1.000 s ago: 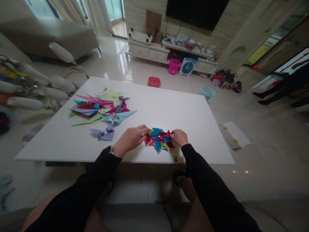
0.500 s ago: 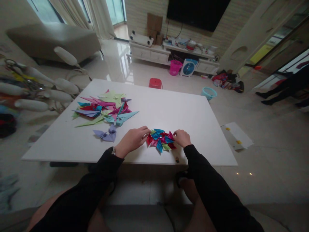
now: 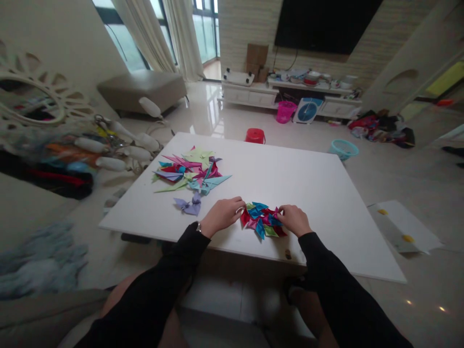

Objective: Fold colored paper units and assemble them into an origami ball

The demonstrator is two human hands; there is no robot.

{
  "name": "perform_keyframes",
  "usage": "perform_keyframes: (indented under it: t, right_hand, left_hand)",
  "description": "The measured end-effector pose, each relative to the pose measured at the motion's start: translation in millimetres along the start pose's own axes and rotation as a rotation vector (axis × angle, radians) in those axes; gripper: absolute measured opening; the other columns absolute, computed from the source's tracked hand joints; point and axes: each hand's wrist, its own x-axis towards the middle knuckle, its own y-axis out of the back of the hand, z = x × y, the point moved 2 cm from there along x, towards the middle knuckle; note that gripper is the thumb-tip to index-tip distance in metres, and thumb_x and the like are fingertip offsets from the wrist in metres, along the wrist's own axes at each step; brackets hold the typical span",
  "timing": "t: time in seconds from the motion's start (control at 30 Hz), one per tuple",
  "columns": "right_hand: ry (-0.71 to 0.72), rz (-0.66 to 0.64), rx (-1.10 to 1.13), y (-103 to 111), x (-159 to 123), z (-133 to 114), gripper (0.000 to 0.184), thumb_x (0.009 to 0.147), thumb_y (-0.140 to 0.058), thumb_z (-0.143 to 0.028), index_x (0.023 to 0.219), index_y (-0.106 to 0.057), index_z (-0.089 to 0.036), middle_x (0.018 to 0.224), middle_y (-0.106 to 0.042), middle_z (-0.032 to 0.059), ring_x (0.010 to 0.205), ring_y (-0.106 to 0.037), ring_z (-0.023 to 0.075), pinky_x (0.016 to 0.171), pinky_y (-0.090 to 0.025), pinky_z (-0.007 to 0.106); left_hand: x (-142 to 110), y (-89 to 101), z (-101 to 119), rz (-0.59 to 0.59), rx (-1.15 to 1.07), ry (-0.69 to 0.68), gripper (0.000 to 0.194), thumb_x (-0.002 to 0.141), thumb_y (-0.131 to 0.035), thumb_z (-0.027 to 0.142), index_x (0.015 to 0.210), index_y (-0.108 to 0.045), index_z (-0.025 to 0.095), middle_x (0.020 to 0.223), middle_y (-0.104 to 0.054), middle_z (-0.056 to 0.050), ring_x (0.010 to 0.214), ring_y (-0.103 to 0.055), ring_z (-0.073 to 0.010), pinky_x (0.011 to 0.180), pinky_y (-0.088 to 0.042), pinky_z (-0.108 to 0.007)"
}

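Observation:
A patch of shiny folded paper pieces (image 3: pixel 261 220) in red, blue, pink and green lies near the front edge of the white table. My left hand (image 3: pixel 224 216) is closed at its left end, thumb and fingers pinching the edge there. At the opposite end, my right hand (image 3: pixel 295 220) pinches the upper right corner by a pink piece. To the left of my left hand rests a purple folded paper piece (image 3: pixel 189 204). Farther back is a heap of folded paper pieces (image 3: pixel 195 170) in green, pink, blue and red.
The white table (image 3: pixel 297 179) carries a small brown object (image 3: pixel 288 254) at its front edge. Around it on the floor stand a red stool or bucket (image 3: pixel 255 136), a blue basket (image 3: pixel 343 149) and a white board (image 3: pixel 404 226). A lamp with white arms (image 3: pixel 136 153) is beyond the left edge.
The camera view has turned to the left, so the scene sits farther right in the picture. Both hands stay at the two ends of the paper patch, with little visible change.

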Motion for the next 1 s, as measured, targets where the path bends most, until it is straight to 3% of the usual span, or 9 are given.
perform_keyframes:
  t: [0.17,0.3,0.53,0.67,0.8,1.0]
  right_hand:
    - [0.012,-0.016,0.031,3,-1,-3,0.027,0.092,-0.058,-0.039,0.105,-0.078,-0.027,0.105,-0.077,0.0091,0.098,-0.071,0.0262,0.077,-0.046,0.031]
    - [0.024,-0.013,0.061,7,0,-3,0.026,0.091,-0.058,-0.037,0.104,-0.078,-0.028,0.104,-0.077,0.0077,0.096,-0.071,0.0246,0.074,-0.045,0.030]
    - [0.035,-0.016,0.117,13,1,0,0.025,0.091,-0.057,-0.037,0.100,-0.078,-0.028,0.101,-0.077,0.0069,0.094,-0.071,0.0240,0.072,-0.043,0.029]
    - [0.030,-0.010,0.144,14,1,5,0.025,0.090,-0.057,-0.037,0.100,-0.078,-0.028,0.098,-0.077,0.0060,0.093,-0.070,0.0241,0.069,-0.041,0.029]
    - [0.015,-0.014,0.162,13,0,12,0.026,0.092,-0.056,-0.041,0.098,-0.078,-0.028,0.093,-0.077,0.0054,0.090,-0.070,0.0240,0.067,-0.040,0.030]
    - [0.007,-0.025,0.140,11,2,19,0.028,0.093,-0.055,-0.045,0.096,-0.078,-0.028,0.094,-0.077,0.0060,0.085,-0.071,0.0234,0.062,-0.038,0.030]
  left_hand:
    - [-1,-1.2,-11,0.019,-0.020,0.024,0.022,0.094,-0.053,0.018,0.109,-0.069,0.022,0.111,-0.071,-0.003,0.080,-0.068,-0.0152,0.074,-0.050,-0.028]
    - [-4,6.1,-39,0.097,-0.061,0.151,0.023,0.092,-0.053,0.019,0.109,-0.069,0.019,0.110,-0.073,-0.006,0.078,-0.068,-0.0160,0.079,-0.052,-0.031]
    - [-23,42.3,-137,0.208,-0.153,0.647,0.027,0.084,-0.060,0.022,0.108,-0.072,0.015,0.102,-0.076,-0.008,0.082,-0.069,-0.0186,0.081,-0.051,-0.029]
    - [-38,66.3,-196,0.261,-0.135,0.894,0.026,0.081,-0.061,0.022,0.102,-0.071,0.010,0.088,-0.076,-0.009,0.082,-0.068,-0.0204,0.073,-0.049,-0.026]
    - [-48,78.3,-237,0.341,-0.087,1.020,0.020,0.075,-0.063,0.019,0.092,-0.069,0.010,0.087,-0.075,-0.011,0.089,-0.068,-0.0224,0.075,-0.048,-0.026]
    - [-52,78.4,-289,0.399,-0.049,1.101,0.020,0.066,-0.064,0.015,0.086,-0.067,0.011,0.092,-0.074,-0.013,0.096,-0.068,-0.0266,0.086,-0.052,-0.030]
